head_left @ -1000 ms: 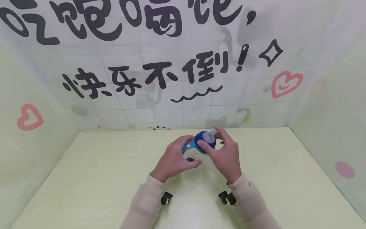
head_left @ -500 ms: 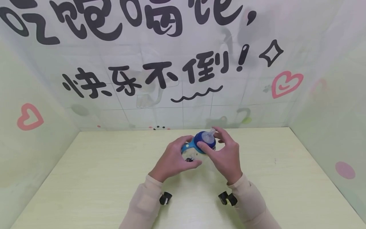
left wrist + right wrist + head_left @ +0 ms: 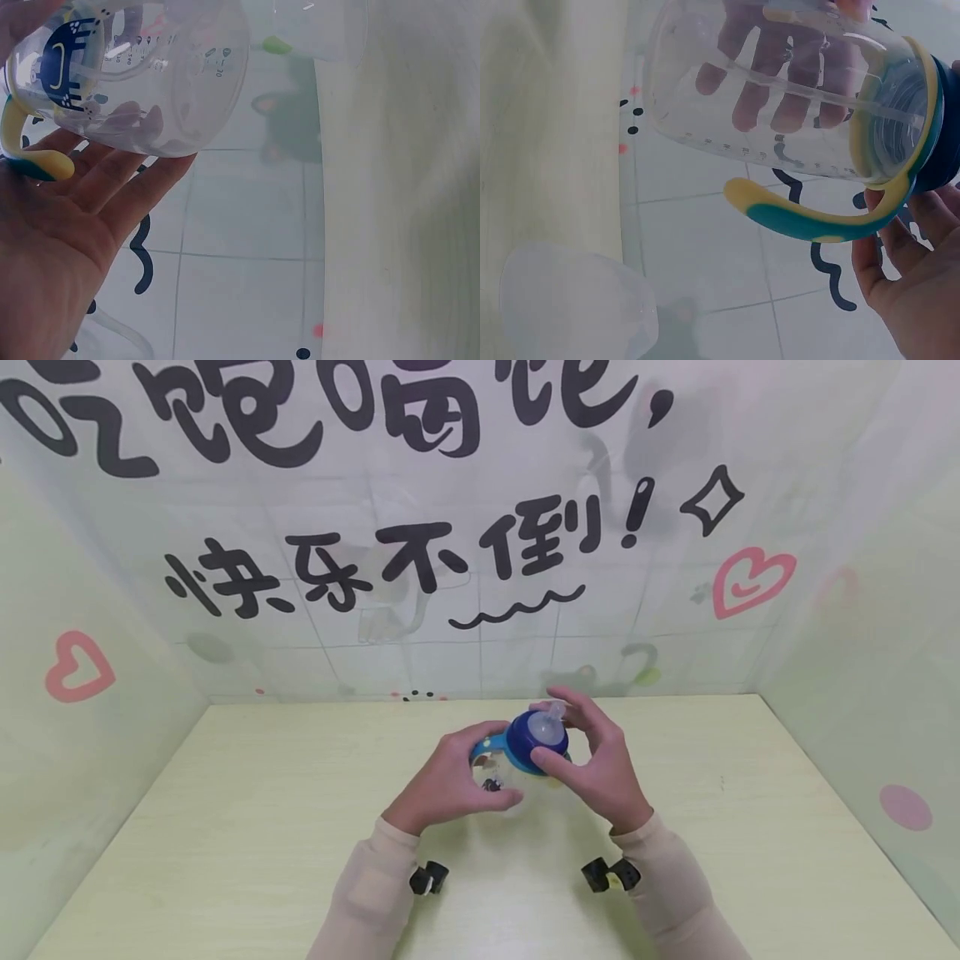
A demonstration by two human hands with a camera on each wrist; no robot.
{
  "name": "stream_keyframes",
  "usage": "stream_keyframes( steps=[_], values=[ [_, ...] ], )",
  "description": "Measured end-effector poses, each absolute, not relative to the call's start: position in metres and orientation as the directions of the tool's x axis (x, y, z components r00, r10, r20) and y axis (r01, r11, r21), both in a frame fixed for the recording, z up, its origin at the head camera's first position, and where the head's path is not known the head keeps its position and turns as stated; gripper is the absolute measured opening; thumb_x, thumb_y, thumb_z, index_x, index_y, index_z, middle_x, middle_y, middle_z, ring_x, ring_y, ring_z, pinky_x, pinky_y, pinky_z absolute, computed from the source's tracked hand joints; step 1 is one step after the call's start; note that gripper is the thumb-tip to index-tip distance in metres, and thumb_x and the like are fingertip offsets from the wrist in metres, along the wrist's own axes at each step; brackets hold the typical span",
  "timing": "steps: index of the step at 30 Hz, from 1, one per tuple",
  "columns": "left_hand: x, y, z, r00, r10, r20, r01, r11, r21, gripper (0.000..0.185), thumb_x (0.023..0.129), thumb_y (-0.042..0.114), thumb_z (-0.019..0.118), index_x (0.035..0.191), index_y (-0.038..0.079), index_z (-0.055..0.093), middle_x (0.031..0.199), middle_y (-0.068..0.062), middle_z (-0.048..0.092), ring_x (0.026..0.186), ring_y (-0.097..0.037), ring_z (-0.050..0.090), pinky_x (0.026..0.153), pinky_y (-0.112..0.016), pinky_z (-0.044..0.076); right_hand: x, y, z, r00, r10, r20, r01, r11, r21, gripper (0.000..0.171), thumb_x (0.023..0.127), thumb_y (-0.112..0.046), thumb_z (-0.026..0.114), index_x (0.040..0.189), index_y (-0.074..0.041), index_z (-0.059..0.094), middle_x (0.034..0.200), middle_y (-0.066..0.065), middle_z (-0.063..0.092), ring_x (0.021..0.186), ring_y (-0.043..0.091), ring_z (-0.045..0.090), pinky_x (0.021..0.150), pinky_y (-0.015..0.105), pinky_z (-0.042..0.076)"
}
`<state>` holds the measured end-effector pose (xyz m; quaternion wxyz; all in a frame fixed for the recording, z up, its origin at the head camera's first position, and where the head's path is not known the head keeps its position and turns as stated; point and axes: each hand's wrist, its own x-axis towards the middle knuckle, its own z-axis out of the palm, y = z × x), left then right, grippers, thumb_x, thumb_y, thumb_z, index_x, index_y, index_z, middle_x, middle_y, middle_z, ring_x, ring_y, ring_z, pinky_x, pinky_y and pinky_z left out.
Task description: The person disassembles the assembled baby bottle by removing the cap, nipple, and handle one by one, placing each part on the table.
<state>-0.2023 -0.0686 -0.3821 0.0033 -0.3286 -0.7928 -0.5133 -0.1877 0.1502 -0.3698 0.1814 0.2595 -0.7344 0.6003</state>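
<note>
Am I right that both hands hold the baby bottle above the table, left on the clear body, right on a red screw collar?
Not quite: the collar is dark blue, not red, as the head view shows. The rest stands: the left hand holds the bottle's clear body and the right hand grips the collar, above the table.

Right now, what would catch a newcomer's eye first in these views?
The clear baby bottle held above the middle of the pale green table: the left hand grips its body, the right hand grips its dark blue collar. Behind, big black lettering fills the back wall.
</note>
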Motion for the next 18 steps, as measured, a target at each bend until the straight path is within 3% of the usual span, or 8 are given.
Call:
stream_keyframes(
  steps=[10,14,18],
  values=[
    [-0.202,-0.068,-0.382,-0.778,0.527,0.342,0.524,0.244,0.816,0.069,0.073,0.022,0.087,0.135,0.013,0.058,0.124,0.005,0.065,0.108,-0.012,0.062,0.091,-0.033,0.054,-0.191,0.154,-0.371,-0.777,-0.232,0.585,-0.614,0.072,-0.786,0.062,0.083,0.006,0.069,0.141,-0.008,0.051,0.126,0.018,0.065,0.114,0.021,0.062,0.099,0.034,0.043],
    [-0.203,-0.068,-0.382,-0.782,0.51,0.359,0.54,0.265,0.799,0.068,0.073,0.023,0.088,0.134,0.013,0.059,0.122,0.004,0.065,0.105,-0.012,0.062,0.088,-0.035,0.055,-0.188,0.151,-0.369,-0.805,-0.147,0.575,-0.593,0.173,-0.786,0.063,0.083,-0.005,0.073,0.141,-0.012,0.051,0.127,0.013,0.063,0.118,0.02,0.056,0.096,0.041,0.043],
    [-0.203,-0.067,-0.383,-0.793,0.475,0.381,0.556,0.309,0.772,0.067,0.072,0.027,0.088,0.132,0.014,0.06,0.119,0.005,0.066,0.101,-0.012,0.061,0.085,-0.041,0.056,-0.183,0.143,-0.366,-0.823,0.017,0.568,-0.533,0.327,-0.781,0.061,0.08,-0.017,0.079,0.135,-0.01,0.055,0.114,0.007,0.066,0.105,0.02,0.059,0.082,0.042,0.044]
  ],
)
